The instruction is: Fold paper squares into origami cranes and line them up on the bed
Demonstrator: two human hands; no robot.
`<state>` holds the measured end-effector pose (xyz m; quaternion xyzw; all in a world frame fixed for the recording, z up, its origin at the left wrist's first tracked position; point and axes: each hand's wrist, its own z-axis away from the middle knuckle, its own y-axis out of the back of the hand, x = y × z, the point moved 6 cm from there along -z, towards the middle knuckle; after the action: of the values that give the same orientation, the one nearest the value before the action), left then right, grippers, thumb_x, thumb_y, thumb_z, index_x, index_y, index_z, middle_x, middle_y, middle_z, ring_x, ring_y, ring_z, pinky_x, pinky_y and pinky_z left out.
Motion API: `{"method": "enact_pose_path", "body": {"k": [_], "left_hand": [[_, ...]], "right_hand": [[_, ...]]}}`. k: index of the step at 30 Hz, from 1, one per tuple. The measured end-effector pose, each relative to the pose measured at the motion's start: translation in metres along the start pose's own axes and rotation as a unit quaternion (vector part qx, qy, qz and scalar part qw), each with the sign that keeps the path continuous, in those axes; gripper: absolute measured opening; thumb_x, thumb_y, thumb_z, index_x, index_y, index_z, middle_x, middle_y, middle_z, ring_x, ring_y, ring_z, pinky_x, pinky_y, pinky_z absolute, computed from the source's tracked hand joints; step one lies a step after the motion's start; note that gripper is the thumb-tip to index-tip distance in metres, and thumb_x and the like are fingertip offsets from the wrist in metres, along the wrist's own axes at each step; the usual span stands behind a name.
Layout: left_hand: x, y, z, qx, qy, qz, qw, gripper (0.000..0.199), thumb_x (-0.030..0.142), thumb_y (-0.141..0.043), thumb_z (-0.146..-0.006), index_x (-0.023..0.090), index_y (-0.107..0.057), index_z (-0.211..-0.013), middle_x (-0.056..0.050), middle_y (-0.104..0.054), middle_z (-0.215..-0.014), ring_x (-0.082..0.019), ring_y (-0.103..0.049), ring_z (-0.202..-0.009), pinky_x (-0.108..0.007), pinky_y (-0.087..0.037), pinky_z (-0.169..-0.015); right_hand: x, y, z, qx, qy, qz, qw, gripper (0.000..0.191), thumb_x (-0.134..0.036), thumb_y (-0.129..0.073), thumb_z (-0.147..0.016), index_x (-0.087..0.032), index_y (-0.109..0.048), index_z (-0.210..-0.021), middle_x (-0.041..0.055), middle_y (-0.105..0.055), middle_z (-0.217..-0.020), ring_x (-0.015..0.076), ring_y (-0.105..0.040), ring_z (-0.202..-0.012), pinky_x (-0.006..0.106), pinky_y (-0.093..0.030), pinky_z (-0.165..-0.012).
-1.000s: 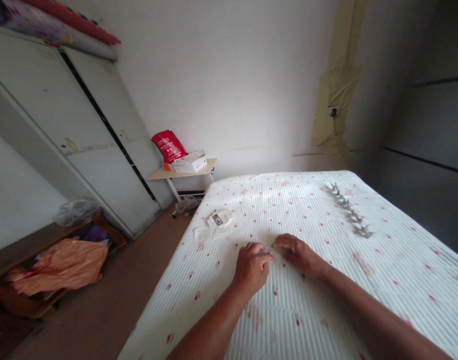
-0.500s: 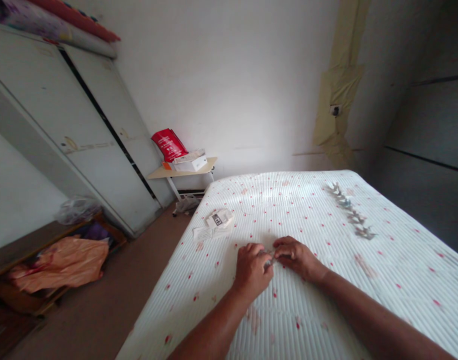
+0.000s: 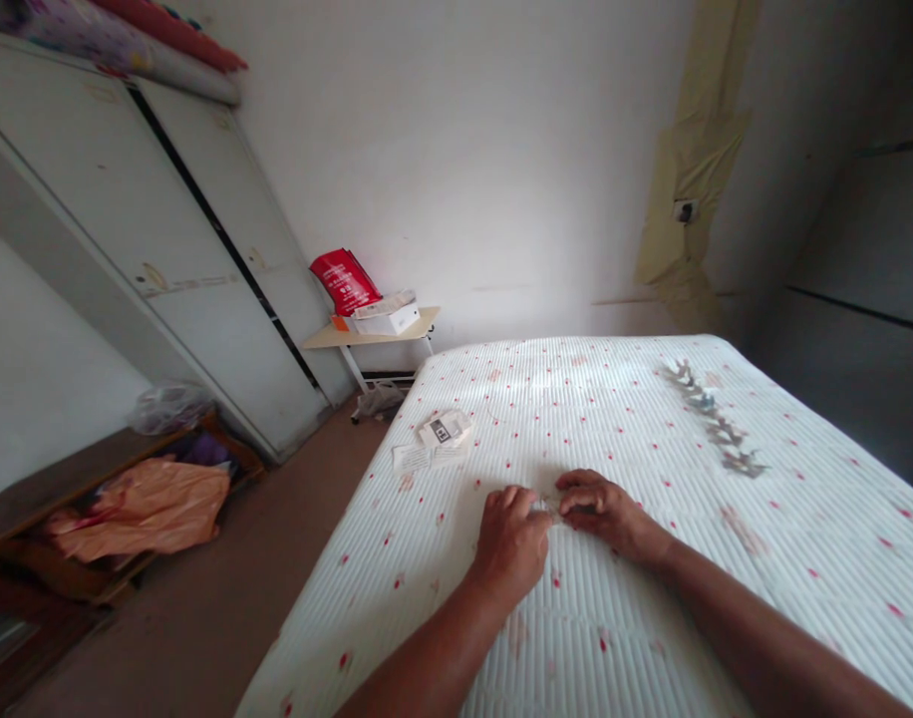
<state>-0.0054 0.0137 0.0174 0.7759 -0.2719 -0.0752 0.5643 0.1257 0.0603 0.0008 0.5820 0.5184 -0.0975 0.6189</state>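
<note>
A small piece of folded printed paper [image 3: 549, 507] lies low over the bed between my two hands, mostly covered by fingers. My left hand [image 3: 511, 540] is closed on its left side, with curled fingers and thumb at the paper. From the other side, the fingertips of my right hand [image 3: 607, 514] pinch its right edge. To the right on the bed stands a row of several folded paper shapes [image 3: 715, 421], greyish and pointed. Up and left of my hands lies a stack of loose printed paper pieces [image 3: 440, 439].
The bed [image 3: 606, 638] has a white ribbed cover with small red flowers. Beyond its far left corner, a small table [image 3: 329, 337] bears a red bag [image 3: 344, 283] and a white box [image 3: 393, 317]. A wardrobe [image 3: 202, 249] and an orange plastic bag [image 3: 153, 504] are at left.
The view has shifted slightly, so the scene sits a little further right. Both hands stay at the small paper, and their fingers have changed position slightly.
</note>
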Motion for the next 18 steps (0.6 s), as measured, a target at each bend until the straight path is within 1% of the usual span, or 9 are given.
{"method": "enact_pose_path", "body": {"k": [4,7,12,16,18], "left_hand": [[0.004,0.002,0.001,-0.009,0.006,-0.012,1.000,0.021,0.016,-0.050,-0.080,0.025,-0.065,-0.092,-0.005,-0.057,-0.098,-0.020,-0.046,-0.096,-0.038,-0.037,-0.082],[0.004,0.001,0.001,-0.009,0.009,-0.006,1.000,0.024,0.016,-0.048,-0.081,0.025,-0.065,-0.094,-0.006,-0.058,-0.097,-0.021,-0.046,-0.096,-0.038,-0.037,-0.081],[0.001,-0.001,0.002,0.004,0.005,0.010,1.000,0.023,0.015,-0.047,-0.080,0.023,-0.066,-0.092,-0.006,-0.058,-0.097,-0.020,-0.047,-0.094,-0.037,-0.039,-0.081],[0.000,-0.003,0.003,0.008,0.002,0.011,1.000,0.022,0.014,-0.048,-0.080,0.022,-0.065,-0.090,-0.006,-0.058,-0.097,-0.020,-0.047,-0.095,-0.036,-0.040,-0.083],[0.001,-0.004,0.003,0.007,0.003,0.005,1.000,0.022,0.014,-0.047,-0.080,0.021,-0.065,-0.091,-0.006,-0.058,-0.097,-0.021,-0.047,-0.096,-0.037,-0.040,-0.084]], "right_hand": [[-0.002,-0.001,0.002,0.002,0.004,0.011,1.000,0.013,-0.023,-0.056,-0.078,-0.022,-0.069,-0.075,0.0062,-0.058,-0.106,0.0189,-0.055,-0.099,0.031,-0.044,-0.085],[-0.006,0.000,0.001,0.017,-0.011,0.034,0.999,0.014,-0.021,-0.055,-0.077,-0.021,-0.068,-0.072,0.0072,-0.060,-0.105,0.0196,-0.056,-0.098,0.032,-0.044,-0.086],[-0.012,-0.001,-0.003,0.032,-0.057,0.085,0.994,0.017,-0.015,-0.053,-0.074,-0.019,-0.067,-0.067,0.0084,-0.062,-0.103,0.0203,-0.057,-0.096,0.032,-0.044,-0.086],[-0.008,-0.003,-0.008,0.034,-0.088,0.116,0.989,0.018,-0.010,-0.052,-0.070,-0.018,-0.067,-0.064,0.0083,-0.063,-0.102,0.0195,-0.058,-0.093,0.031,-0.044,-0.085],[-0.006,-0.005,-0.009,0.034,-0.091,0.124,0.988,0.019,-0.009,-0.051,-0.069,-0.018,-0.067,-0.064,0.0077,-0.063,-0.102,0.0192,-0.058,-0.092,0.030,-0.043,-0.085]]}}
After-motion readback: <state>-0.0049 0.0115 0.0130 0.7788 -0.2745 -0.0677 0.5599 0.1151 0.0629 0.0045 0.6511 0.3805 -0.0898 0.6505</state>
